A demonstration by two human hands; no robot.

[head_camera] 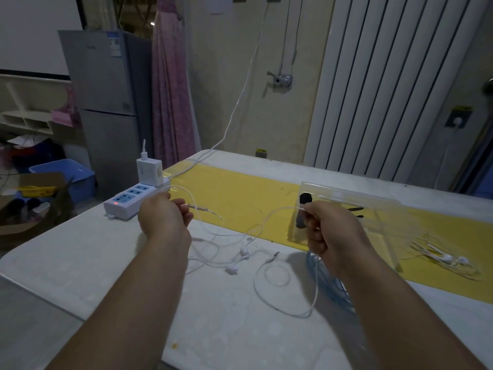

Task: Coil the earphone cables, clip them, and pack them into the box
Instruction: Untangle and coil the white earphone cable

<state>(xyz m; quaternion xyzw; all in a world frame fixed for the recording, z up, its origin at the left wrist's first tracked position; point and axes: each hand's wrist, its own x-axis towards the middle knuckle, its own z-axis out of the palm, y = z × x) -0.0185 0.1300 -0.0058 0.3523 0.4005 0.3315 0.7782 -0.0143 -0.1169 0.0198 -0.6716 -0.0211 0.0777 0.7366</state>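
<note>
My left hand (163,217) pinches the plug end of a white earphone cable (272,217), held above the table. My right hand (326,232) grips the same cable farther along, so it sags between the two hands and a loop hangs down to the table below the right hand. Loose earbuds (234,263) and more white cable lie tangled on the table between my hands. A clear plastic box (346,201) stands behind my right hand with black clips (305,198) inside. Another white earphone set (448,259) lies to the right on the yellow strip.
A white power strip (128,202) with a charger (149,170) sits at the table's left edge. A coil of blue cable (330,284) lies under my right forearm. A yellow strip (248,201) runs across the white table (88,257).
</note>
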